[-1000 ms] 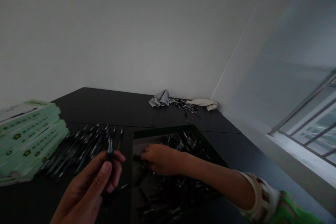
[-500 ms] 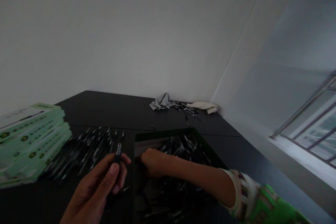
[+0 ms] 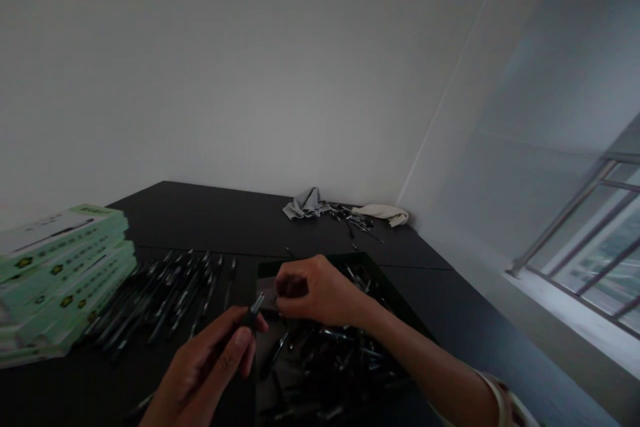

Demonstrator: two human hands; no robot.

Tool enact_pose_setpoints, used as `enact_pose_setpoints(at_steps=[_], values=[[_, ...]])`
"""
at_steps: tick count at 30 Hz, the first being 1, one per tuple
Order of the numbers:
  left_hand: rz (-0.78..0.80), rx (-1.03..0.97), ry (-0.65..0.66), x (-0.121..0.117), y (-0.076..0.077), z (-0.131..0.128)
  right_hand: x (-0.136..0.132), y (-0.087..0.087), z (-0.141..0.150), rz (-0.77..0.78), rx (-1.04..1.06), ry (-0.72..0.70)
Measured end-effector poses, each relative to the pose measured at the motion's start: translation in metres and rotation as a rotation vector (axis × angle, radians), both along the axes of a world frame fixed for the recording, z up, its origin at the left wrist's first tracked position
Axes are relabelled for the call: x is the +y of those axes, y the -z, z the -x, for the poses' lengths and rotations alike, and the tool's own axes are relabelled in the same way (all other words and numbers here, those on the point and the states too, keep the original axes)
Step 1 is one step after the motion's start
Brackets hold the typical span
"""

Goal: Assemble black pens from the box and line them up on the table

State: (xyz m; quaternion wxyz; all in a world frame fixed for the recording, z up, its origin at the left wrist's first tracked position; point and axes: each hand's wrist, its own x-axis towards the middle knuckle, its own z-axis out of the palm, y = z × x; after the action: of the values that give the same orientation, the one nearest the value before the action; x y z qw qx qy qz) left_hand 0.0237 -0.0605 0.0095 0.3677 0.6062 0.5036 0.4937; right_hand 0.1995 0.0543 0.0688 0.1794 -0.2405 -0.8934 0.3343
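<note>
While pinching a dark pen (image 3: 257,307) in the left grip (image 3: 213,361), holding the right grip (image 3: 320,290) over the tray (image 3: 264,288); cannot tell if empty.

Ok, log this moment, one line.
left hand: holds dark pen-like piece; right hand: over tray, grip unclear; tray: dark pieces; left of tray: pens, green boxes

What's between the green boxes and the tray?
In the head view, many black pens lie there, and the left hand is there, pinching a dark piece with a shiny tip.
</note>
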Motion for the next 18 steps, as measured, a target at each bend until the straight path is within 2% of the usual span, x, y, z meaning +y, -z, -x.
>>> enact_pose_setpoints(at_steps=[3, 5, 10, 14, 18], values=[[-0.042, 0.078, 0.044, -0.001, -0.002, -0.005, -0.021, -0.019, -0.013, 0.315, 0.394, 0.121], [-0.064, 0.11, 0.06, -0.001, -0.003, -0.009, -0.035, -0.023, -0.015, 0.364, 0.539, 0.165], [-0.074, 0.101, 0.056, -0.002, 0.004, -0.01, -0.059, -0.01, -0.007, 0.213, 0.62, 0.198], [-0.022, 0.134, 0.026, -0.002, 0.013, -0.002, -0.065, -0.002, -0.005, 0.155, 0.638, 0.171], [0.016, 0.153, 0.025, -0.003, 0.012, 0.0, -0.066, 0.002, -0.003, 0.104, 0.612, 0.16]])
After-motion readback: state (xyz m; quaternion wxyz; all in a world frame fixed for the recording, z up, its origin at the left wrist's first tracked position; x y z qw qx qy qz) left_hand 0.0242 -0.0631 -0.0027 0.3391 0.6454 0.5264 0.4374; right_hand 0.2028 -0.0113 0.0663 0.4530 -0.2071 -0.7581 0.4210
